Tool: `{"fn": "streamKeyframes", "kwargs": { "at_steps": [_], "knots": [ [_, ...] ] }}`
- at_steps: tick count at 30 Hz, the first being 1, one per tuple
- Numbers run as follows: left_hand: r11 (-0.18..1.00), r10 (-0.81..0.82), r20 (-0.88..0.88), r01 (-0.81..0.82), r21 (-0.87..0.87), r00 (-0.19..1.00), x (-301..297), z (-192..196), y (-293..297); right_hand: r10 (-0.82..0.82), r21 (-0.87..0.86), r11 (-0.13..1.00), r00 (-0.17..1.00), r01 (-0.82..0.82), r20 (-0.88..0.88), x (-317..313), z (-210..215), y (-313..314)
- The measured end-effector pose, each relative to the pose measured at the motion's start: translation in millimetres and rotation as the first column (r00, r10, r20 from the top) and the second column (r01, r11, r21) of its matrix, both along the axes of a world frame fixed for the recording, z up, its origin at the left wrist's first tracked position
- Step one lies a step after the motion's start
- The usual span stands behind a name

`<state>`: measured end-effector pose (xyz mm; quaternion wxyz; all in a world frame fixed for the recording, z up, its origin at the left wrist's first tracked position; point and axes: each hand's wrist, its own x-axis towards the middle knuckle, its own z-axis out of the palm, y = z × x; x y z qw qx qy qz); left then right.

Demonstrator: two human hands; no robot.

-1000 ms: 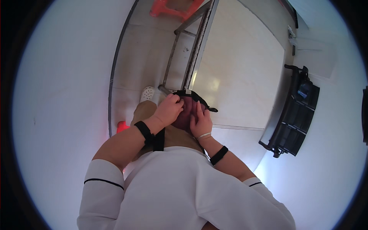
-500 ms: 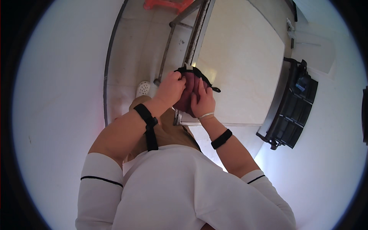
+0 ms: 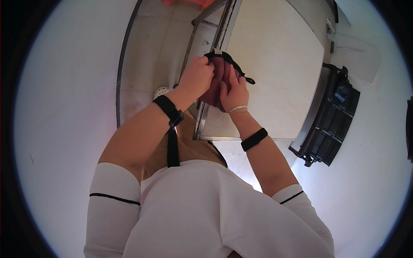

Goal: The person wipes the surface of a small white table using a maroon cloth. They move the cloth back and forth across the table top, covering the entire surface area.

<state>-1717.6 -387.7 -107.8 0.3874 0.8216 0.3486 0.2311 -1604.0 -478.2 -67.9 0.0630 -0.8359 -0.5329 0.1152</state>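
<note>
A folded dark red cloth piece (image 3: 218, 76) with a black edge band is held between my hands over the near left edge of the table (image 3: 271, 64). A pale tag shows on the band, and a black strap end sticks out to the right. My left hand (image 3: 198, 78) pinches the cloth's left side, fingers curled at the band. From the right, my right hand (image 3: 235, 91) grips it, thumb and fingers pressed on the fabric. The cloth's underside is hidden, and I cannot tell exactly what article it is.
Right of the table, a black slatted rack (image 3: 329, 116) stands by the white wall. A metal frame (image 3: 206, 26) runs along the table's left side. An orange-red plastic thing (image 3: 189, 3) lies at the far floor; a white clog (image 3: 161, 91) is below my left forearm.
Both hands have moved forward, away from my body, and slightly right with the red cloth. Both keep hold of it; it now sits higher over the table edge.
</note>
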Motion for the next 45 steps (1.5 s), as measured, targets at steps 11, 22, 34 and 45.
{"fn": "streamKeyframes", "kwargs": {
  "at_steps": [11,22,34,45],
  "knots": [
    [0.999,0.048,-0.044,-0.047,0.020,0.998,8,2,4,-0.025,0.051,0.998,1.000,0.025,0.004,4,-6,5],
    [0.997,0.058,-0.082,-0.054,0.058,0.995,12,2,6,-0.041,0.031,0.999,0.999,0.041,-0.004,8,-5,9],
    [0.992,0.097,-0.138,-0.086,0.089,0.986,17,0,5,-0.029,0.071,0.997,0.999,0.031,-0.025,14,-8,12],
    [0.992,0.108,-0.173,-0.094,0.087,0.979,18,6,6,-0.053,0.064,0.996,0.998,0.054,-0.017,14,-10,14]
  ]
}}
